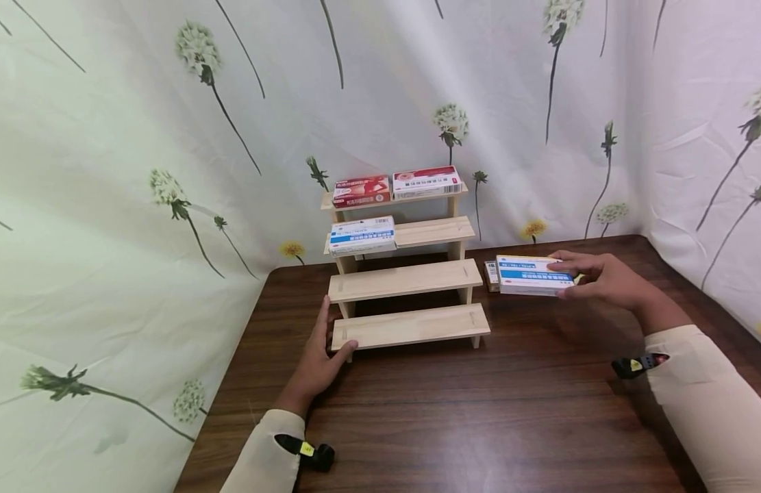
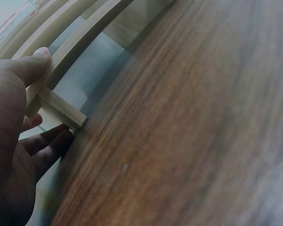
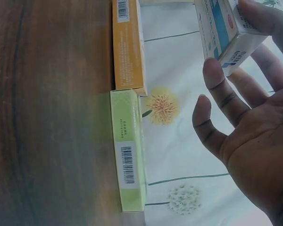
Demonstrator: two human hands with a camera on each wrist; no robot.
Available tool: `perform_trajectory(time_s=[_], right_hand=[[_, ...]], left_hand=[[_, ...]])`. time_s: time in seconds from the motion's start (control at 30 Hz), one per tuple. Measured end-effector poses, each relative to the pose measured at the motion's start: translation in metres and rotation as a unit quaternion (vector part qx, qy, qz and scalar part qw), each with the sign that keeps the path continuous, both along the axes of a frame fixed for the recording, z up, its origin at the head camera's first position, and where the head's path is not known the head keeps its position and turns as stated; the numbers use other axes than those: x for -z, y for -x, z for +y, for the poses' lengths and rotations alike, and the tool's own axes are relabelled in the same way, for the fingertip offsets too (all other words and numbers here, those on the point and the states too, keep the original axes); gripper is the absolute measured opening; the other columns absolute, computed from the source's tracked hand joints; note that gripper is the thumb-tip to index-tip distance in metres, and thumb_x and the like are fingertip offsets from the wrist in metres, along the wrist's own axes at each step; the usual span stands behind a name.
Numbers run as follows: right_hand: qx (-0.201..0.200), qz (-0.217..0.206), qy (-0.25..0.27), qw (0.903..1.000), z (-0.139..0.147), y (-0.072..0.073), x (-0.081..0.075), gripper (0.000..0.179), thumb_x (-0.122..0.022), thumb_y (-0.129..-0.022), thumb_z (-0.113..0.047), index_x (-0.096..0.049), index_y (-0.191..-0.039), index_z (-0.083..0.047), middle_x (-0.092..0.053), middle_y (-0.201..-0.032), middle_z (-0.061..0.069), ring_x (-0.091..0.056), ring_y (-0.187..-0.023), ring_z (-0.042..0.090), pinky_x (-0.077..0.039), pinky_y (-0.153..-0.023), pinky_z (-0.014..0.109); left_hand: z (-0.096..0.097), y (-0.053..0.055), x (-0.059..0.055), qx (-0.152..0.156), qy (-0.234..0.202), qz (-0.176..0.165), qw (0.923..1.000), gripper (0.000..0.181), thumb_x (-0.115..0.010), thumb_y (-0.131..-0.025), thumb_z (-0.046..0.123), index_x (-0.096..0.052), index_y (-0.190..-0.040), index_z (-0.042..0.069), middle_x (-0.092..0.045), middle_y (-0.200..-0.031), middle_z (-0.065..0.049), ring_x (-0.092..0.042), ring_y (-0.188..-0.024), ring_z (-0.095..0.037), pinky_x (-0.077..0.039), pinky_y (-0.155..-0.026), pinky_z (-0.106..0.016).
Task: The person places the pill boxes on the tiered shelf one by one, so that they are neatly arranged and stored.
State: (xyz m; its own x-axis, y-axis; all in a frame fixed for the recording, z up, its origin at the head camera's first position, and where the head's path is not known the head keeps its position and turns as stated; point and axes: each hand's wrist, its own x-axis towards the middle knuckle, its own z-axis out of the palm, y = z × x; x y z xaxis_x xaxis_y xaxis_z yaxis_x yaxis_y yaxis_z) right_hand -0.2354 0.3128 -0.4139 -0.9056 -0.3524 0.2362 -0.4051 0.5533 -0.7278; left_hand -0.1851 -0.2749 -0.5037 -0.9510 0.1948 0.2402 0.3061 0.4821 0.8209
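Observation:
My right hand (image 1: 608, 277) pinches a white-and-blue medicine box (image 1: 534, 275) between thumb and fingers, to the right of the wooden step shelf (image 1: 405, 281). In the right wrist view the same box (image 3: 226, 33) appears at the top, its end facing the camera. My left hand (image 1: 318, 363) holds the left end of the shelf's lowest step. In the left wrist view the thumb (image 2: 37, 59) lies on the step's front edge, with other fingers curled behind by the leg. Another white-and-blue box (image 1: 362, 235) lies on the second step from the top.
On the top step sit a red medicine box (image 1: 362, 192) and a white-and-red one (image 1: 427, 182). An orange box (image 3: 129, 52) and a light green box (image 3: 128, 150) stand in line on the brown table (image 1: 448, 418). Behind is a floral curtain (image 1: 380, 116).

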Motion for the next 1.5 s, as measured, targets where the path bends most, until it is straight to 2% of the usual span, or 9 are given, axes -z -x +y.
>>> perform_trajectory(time_s=[0.27, 0.33, 0.47, 0.57, 0.77, 0.87, 1.13, 1.33, 1.5], right_hand=[[0.020, -0.002, -0.003, 0.9998, -0.002, 0.003, -0.010, 0.056, -0.091, -0.090, -0.014, -0.074, -0.142, -0.008, -0.058, -0.150, -0.024, -0.060, -0.109, -0.004, -0.052, -0.082, 0.019], [0.026, -0.007, -0.003, 0.9996, -0.002, 0.005, -0.012, 0.056, -0.091, -0.090, -0.014, -0.073, -0.143, -0.008, -0.059, -0.155, -0.017, -0.059, -0.111, -0.007, -0.052, -0.083, 0.017], [0.039, -0.017, -0.002, 0.9991, -0.004, 0.007, -0.017, 0.057, -0.091, -0.089, -0.010, -0.073, -0.143, -0.006, -0.057, -0.164, 0.008, -0.056, -0.116, -0.012, -0.052, -0.084, 0.015], [0.056, -0.026, -0.008, 0.9981, -0.006, 0.008, -0.021, 0.058, -0.091, -0.090, -0.011, -0.072, -0.145, -0.008, -0.052, -0.168, 0.015, -0.053, -0.118, -0.014, -0.049, -0.085, 0.014], [0.080, -0.040, -0.001, 0.9960, -0.008, 0.012, -0.027, 0.062, -0.088, -0.095, -0.015, -0.066, -0.152, -0.013, -0.046, -0.172, 0.012, -0.059, -0.105, -0.003, -0.052, -0.081, 0.018], [0.086, -0.047, 0.016, 0.9951, -0.008, 0.015, -0.030, 0.064, -0.087, -0.096, -0.015, -0.063, -0.155, -0.014, -0.041, -0.175, 0.011, -0.061, -0.104, -0.004, -0.053, -0.080, 0.018], [0.073, -0.058, 0.029, 0.9952, -0.014, 0.020, -0.046, 0.062, -0.084, -0.099, -0.017, -0.060, -0.157, -0.014, -0.036, -0.178, 0.009, -0.061, -0.110, -0.010, -0.054, -0.085, 0.014], [0.063, -0.064, 0.028, 0.9955, -0.021, 0.022, -0.060, 0.064, -0.082, -0.100, -0.018, -0.058, -0.159, -0.015, -0.034, -0.180, 0.009, -0.060, -0.115, -0.006, -0.053, -0.087, 0.015], [0.049, -0.051, 0.025, 0.9972, -0.026, 0.025, -0.066, 0.061, -0.081, -0.101, -0.015, -0.059, -0.158, -0.014, -0.039, -0.177, 0.011, -0.059, -0.112, 0.000, -0.051, -0.085, 0.017]], left_hand=[[-0.001, 0.000, 0.001, 0.000, 0.000, -0.002, 1.0000, 0.107, -0.075, -0.106, 0.030, 0.005, -0.176, 0.039, -0.037, -0.172, -0.026, -0.060, -0.141, -0.046, -0.056, -0.106, -0.056], [-0.001, 0.000, 0.000, 0.000, 0.002, -0.003, 1.0000, 0.107, -0.075, -0.106, 0.031, 0.005, -0.176, 0.039, -0.037, -0.172, -0.026, -0.060, -0.142, -0.046, -0.056, -0.106, -0.055], [-0.001, 0.000, 0.000, -0.001, 0.002, -0.006, 1.0000, 0.107, -0.075, -0.106, 0.031, 0.005, -0.177, 0.037, -0.037, -0.172, -0.026, -0.060, -0.142, -0.046, -0.056, -0.105, -0.056], [-0.001, 0.000, 0.000, -0.001, 0.001, -0.004, 1.0000, 0.107, -0.075, -0.106, 0.031, 0.004, -0.177, 0.034, -0.037, -0.172, -0.026, -0.060, -0.142, -0.047, -0.056, -0.106, -0.057], [0.000, 0.000, 0.000, -0.002, 0.000, -0.005, 1.0000, 0.107, -0.075, -0.106, 0.031, 0.005, -0.177, 0.038, -0.037, -0.172, -0.025, -0.061, -0.141, -0.046, -0.056, -0.105, -0.057], [-0.001, 0.000, 0.000, -0.002, -0.001, -0.007, 1.0000, 0.107, -0.076, -0.106, 0.031, 0.005, -0.176, 0.040, -0.037, -0.172, -0.025, -0.061, -0.141, -0.046, -0.056, -0.106, -0.057], [-0.001, 0.001, 0.001, 0.001, -0.001, -0.003, 1.0000, 0.106, -0.075, -0.106, 0.030, 0.003, -0.178, 0.031, -0.036, -0.172, -0.026, -0.059, -0.142, -0.048, -0.056, -0.106, -0.058], [-0.001, 0.001, 0.002, -0.003, -0.002, -0.004, 1.0000, 0.106, -0.075, -0.106, 0.032, 0.003, -0.177, 0.036, -0.037, -0.173, -0.024, -0.060, -0.142, -0.047, -0.055, -0.107, -0.059], [-0.001, 0.000, 0.000, -0.003, -0.001, -0.006, 1.0000, 0.107, -0.076, -0.106, 0.033, 0.004, -0.177, 0.038, -0.034, -0.174, -0.025, -0.060, -0.141, -0.045, -0.053, -0.109, -0.060]])
